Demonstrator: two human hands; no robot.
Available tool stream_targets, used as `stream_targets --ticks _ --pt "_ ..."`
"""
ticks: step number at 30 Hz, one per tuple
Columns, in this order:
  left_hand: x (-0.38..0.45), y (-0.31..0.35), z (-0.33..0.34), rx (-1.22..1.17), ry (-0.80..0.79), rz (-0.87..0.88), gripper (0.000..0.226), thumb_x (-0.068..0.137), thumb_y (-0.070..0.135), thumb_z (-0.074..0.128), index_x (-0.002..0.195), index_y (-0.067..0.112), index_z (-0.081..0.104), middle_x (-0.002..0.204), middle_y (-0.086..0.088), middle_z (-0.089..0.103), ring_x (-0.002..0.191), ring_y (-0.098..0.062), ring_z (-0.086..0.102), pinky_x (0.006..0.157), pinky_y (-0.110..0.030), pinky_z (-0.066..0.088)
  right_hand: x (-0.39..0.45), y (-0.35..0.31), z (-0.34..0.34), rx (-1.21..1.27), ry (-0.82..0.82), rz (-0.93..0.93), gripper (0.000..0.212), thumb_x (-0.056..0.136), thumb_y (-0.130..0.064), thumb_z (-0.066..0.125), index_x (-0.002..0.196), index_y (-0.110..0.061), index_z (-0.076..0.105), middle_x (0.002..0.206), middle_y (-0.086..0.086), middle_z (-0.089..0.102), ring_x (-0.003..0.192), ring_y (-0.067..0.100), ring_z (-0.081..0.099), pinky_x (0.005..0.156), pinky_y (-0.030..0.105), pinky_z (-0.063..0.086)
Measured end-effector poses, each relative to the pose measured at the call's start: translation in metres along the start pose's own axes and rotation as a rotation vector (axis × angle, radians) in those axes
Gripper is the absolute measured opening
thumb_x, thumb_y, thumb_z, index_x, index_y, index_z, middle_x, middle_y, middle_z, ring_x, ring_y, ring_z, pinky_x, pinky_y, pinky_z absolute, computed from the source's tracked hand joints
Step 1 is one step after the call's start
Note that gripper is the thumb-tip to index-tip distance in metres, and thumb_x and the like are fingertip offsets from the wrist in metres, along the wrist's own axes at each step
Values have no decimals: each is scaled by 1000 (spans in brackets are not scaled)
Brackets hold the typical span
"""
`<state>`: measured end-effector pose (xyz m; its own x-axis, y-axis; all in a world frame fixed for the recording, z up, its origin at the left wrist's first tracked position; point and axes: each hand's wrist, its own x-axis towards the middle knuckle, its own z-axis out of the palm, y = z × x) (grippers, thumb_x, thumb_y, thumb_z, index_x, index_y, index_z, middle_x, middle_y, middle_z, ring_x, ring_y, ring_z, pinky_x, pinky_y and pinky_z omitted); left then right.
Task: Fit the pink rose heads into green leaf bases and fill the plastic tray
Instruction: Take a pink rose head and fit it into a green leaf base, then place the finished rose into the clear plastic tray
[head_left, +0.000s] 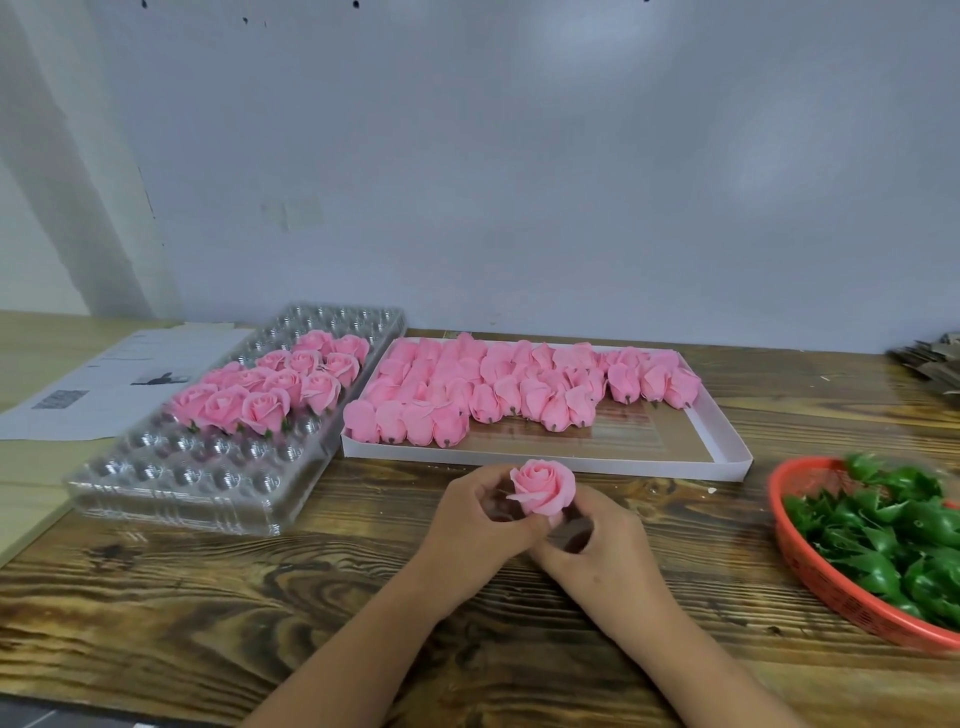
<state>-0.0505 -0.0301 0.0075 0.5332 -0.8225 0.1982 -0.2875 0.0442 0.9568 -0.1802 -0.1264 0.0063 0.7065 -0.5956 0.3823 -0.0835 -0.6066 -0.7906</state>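
A pink rose head (543, 487) stands upright between my two hands above the wooden table. My left hand (483, 525) curls round its left side and my right hand (597, 540) grips it from below on the right. Any leaf base under the rose is hidden by my fingers. The clear plastic tray (171, 483) lies at the left, with several finished roses (260, 389) in its middle rows. A white shallow box (727, 441) behind my hands holds several loose rose heads (493, 387). Green leaf bases (883, 530) fill a red basket (831, 592) at the right.
A printed paper sheet (104, 379) lies left of the tray. A stack of brown cardboard pieces (930, 358) sits at the far right by the wall. The grey wall runs close behind the table. A lighter board (31, 493) borders the table on the left.
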Motion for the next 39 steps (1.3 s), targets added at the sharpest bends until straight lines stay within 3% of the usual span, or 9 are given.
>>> stream_targets --ticks 8,13,19,22,25,29,34,37,39 --pt "4 14 -35 18 97 -20 34 82 23 85 112 33 72 103 16 76 95 0 71 77 -14 54 3 15 3 3 63 59 47 76 -18 83 113 -33 58 85 -11 65 81 5 61 68 11 47" --pt "18 24 -105 120 337 -68 30 80 20 86 97 39 69 86 27 73 79 10 67 71 -19 50 4 21 4 -5 66 72 39 87 -13 71 119 -29 55 90 -13 65 84 2 61 69 8 45" --pt "17 4 -180 157 601 -212 49 81 32 84 121 10 66 107 -11 73 82 -22 68 69 -32 54 3 20 3 -20 51 90 30 96 -19 60 122 -31 53 88 -16 64 72 6 61 63 8 45" --pt "17 -4 -194 200 637 -243 40 85 19 82 121 10 68 101 -10 75 93 -33 71 82 -44 59 2 19 2 -17 59 92 28 97 -17 57 121 -31 53 88 -17 64 61 6 59 60 9 44" --pt "19 -9 -195 334 620 -242 36 85 21 82 117 12 68 95 -1 73 82 -19 68 64 -28 50 2 18 2 -28 66 83 28 98 -16 56 120 -32 52 89 -18 64 52 5 53 56 10 41" --pt "24 -8 -192 449 653 -218 26 83 30 83 101 27 64 86 8 69 74 -8 61 60 -25 44 2 18 1 -18 68 90 28 97 -13 55 118 -32 52 89 -17 65 72 10 60 63 11 45" --pt "27 -10 -189 527 668 -240 49 82 31 84 124 13 65 93 2 65 76 -18 63 72 -36 54 2 18 1 -15 64 80 28 97 -12 55 117 -32 53 88 -16 65 66 11 58 62 12 44" --pt "27 -10 -188 576 648 -231 27 84 31 82 101 20 62 78 9 65 67 -17 64 57 -28 45 2 17 1 -9 64 79 29 97 -11 54 115 -34 52 88 -15 65 68 11 58 63 9 42" --pt "29 -12 -188 605 629 -232 20 85 28 80 91 16 66 77 1 70 68 -26 67 60 -33 51 2 16 1 -10 63 79 30 97 -11 54 114 -35 51 88 -15 65 69 10 58 63 8 42"
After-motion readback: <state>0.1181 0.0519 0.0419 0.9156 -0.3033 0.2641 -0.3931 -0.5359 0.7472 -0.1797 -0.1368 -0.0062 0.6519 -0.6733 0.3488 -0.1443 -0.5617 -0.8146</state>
